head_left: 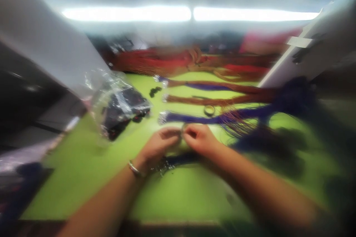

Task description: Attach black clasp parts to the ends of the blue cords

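Observation:
My left hand (162,140) and my right hand (200,137) meet above the green tabletop, fingertips pinched close together. Something small and dark shows between them, too blurred to name. A bracelet circles my left wrist. Below the hands lies a bundle of dark blue wires (183,158), its end with small shiny pieces near my left wrist. Just beyond the fingers stretches another bundle of blue wires (191,118) with whitish connector ends (162,117). A small roll of tape (209,110) sits behind it.
Brown wire bundles (200,100) lie farther back, with red and brown wires (167,59) behind them. A clear plastic bag (119,107) of black parts is at left, small black pieces (155,91) beside it. Pale panels (63,44) flank the green table (83,177); bright tube lights hang above.

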Demonstrator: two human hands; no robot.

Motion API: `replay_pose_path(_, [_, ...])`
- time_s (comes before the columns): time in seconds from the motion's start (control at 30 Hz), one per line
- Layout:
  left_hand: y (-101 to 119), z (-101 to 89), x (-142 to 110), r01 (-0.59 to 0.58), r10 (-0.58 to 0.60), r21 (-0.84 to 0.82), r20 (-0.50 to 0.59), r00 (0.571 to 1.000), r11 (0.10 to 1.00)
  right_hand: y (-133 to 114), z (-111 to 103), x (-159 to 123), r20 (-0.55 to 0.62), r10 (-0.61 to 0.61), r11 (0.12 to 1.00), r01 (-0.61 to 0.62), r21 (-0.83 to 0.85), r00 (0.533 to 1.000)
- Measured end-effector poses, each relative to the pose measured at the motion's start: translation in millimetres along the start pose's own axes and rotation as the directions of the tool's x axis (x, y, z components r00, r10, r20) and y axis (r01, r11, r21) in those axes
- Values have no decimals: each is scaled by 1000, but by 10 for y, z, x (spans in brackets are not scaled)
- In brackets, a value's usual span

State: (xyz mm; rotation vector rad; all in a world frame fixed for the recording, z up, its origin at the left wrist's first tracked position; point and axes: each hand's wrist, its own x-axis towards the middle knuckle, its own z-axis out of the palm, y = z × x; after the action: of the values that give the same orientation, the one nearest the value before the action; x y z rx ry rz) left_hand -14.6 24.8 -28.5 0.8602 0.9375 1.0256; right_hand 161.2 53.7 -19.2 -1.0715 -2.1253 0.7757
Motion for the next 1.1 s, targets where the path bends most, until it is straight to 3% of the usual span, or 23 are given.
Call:
replay_pose_path(0.1, [-5,-5,7,-6,6,21,0,1000,1000,-3,-15,8,3,-28,999,28,-19,1000])
replay_pose_path(0.37, [-36,30,5,-22,23,125,-7,1000,992,-10,60,-43,34,-31,958,40,-283,999])
replay_pose_path(0.53, [-37,35,13,-32,33,144,-3,999,989,-29,98,-70,42,-8,956,20,-292,999])
replay_pose_path(0.73, [41,54,-25,-76,80,92,-42,996,993,-64,-262,147,132,13,983,12,-182,991])
replay_pose_path(0.8, [60,63,-38,-74,78,82,-40,996,994,-26,-414,320,123,75,937,-28,-348,990])
replay_pose_path(0.9, [53,59,-41,-54,56,54,-43,997,997,102,-540,580,74,208,760,-113,-640,975])
replay_pose_path(0.97, [37,47,-38,-45,46,32,-37,998,998,211,-559,699,89,304,673,-148,-724,948])
replay_pose_path(1.1, [26,28,-33,-11,11,-5,-22,1000,1000,366,-590,806,130,330,708,-154,-689,935])
